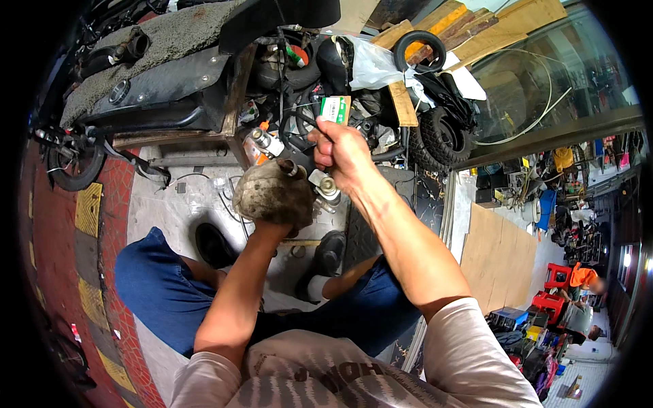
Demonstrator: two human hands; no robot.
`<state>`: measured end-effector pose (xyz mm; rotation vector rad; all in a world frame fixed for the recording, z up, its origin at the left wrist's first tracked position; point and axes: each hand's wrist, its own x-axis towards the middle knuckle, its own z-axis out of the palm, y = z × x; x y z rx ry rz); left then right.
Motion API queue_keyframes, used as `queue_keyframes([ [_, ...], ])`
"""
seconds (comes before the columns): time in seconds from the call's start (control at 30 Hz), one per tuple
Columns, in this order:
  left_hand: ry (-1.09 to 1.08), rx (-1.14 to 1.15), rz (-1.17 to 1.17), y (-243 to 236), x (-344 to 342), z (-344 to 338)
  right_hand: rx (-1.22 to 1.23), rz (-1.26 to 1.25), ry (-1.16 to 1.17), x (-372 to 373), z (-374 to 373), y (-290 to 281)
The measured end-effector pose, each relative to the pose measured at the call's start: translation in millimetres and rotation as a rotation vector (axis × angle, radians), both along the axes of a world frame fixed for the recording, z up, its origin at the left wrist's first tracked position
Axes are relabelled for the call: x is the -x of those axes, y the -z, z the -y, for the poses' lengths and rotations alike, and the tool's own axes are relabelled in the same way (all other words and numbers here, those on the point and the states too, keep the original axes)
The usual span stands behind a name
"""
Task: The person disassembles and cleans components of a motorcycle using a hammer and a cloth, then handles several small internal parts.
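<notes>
A stained grey-brown covering, apparently a work glove [262,183], wraps my left hand [272,194], which is closed low in front of me. A dark brown rounded end [288,167] sticks up at its top; what it belongs to is unclear. Bare and curled, with the thumb pressed toward the fingers, my right hand [343,153] is farther forward and to the right. A thin dark piece shows by its thumb, but its kind is hidden. Silvery metal fittings [326,185] lie between the hands, and another metal fitting [260,138] sits just beyond the left one. A green-and-white box [335,111] is behind my right fingertips.
A wooden bench [238,102] with black vehicle parts stands at the left. Ahead are a heap of parts, a small black tyre [420,51], knobbly tyres [442,139] and wooden boards [442,27]. A glass case [544,81] is at the right. People sit far right near red stools [548,306].
</notes>
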<state>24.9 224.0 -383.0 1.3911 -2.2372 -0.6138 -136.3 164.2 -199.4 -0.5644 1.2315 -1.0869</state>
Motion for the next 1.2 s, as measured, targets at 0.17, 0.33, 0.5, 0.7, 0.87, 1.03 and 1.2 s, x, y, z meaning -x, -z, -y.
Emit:
queue_keyframes([
  [0.17,-0.126,0.097,-0.29,37,8,1,0.013,-0.043,0.118,-21,-4,1],
  [0.33,-0.302,0.006,-0.622,74,16,4,-0.057,-0.074,0.23,-44,0,7],
  [0.5,0.3,-0.649,-2.552,39,16,6,-0.049,-0.125,0.273,-56,-4,7],
  [0.7,-0.3,-0.091,-1.129,64,1,3,-0.036,-0.131,0.228,-80,10,10],
  [0.87,-0.395,-0.26,-0.557,39,-5,-28,-0.044,-0.1,0.275,-34,1,9],
  [1.03,-0.425,-0.162,-0.197,28,-39,-19,-0.052,-0.022,0.306,-27,-1,4],
  [1.2,-0.289,0.327,-0.343,26,-17,-19,-0.036,0.007,0.28,-32,2,7],
])
